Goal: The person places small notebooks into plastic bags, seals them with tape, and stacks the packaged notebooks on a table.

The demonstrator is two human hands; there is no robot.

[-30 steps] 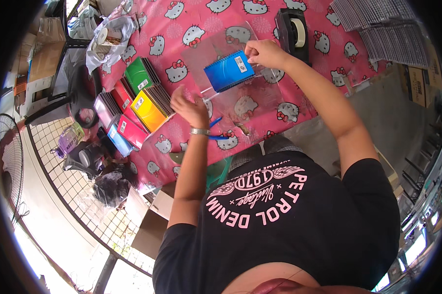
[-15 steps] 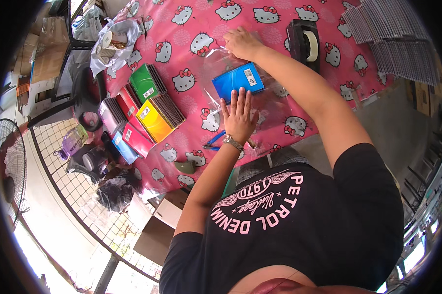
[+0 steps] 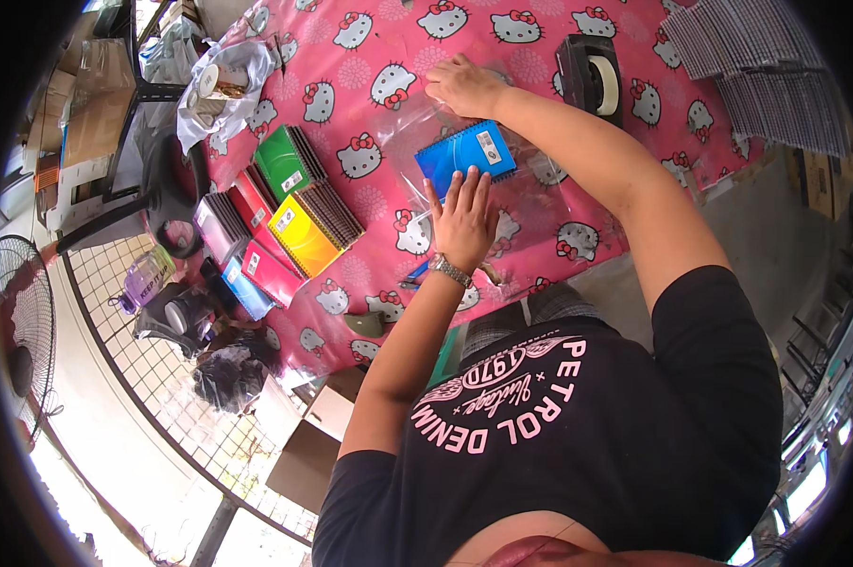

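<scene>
A small blue spiral notebook (image 3: 457, 163) with a white label lies on a clear plastic sheet (image 3: 532, 206) on the table. My left hand (image 3: 463, 222), with a watch at its wrist, rests flat on the notebook's near edge, its fingers stretched out. Beyond the notebook, my right hand (image 3: 466, 87) has its fingers bent down on the far part of the plastic, which looks pinched under them; the fingertips are partly hidden. Blue-handled pliers or cutters (image 3: 415, 274) lie beside my left wrist, partly covered by it.
Stacks of yellow (image 3: 306, 231), green (image 3: 280, 163), red, purple and light blue notebooks stand on the left. A black tape dispenser (image 3: 587, 80) is at the right, with large notebook piles (image 3: 757, 57) beyond. A white plastic bag (image 3: 221, 90) sits far left; a dull green object (image 3: 363, 324) lies near the front edge.
The view has shifted slightly. My right hand has moved a little to the left along the far part of the plastic; my left hand stays on the notebook.
</scene>
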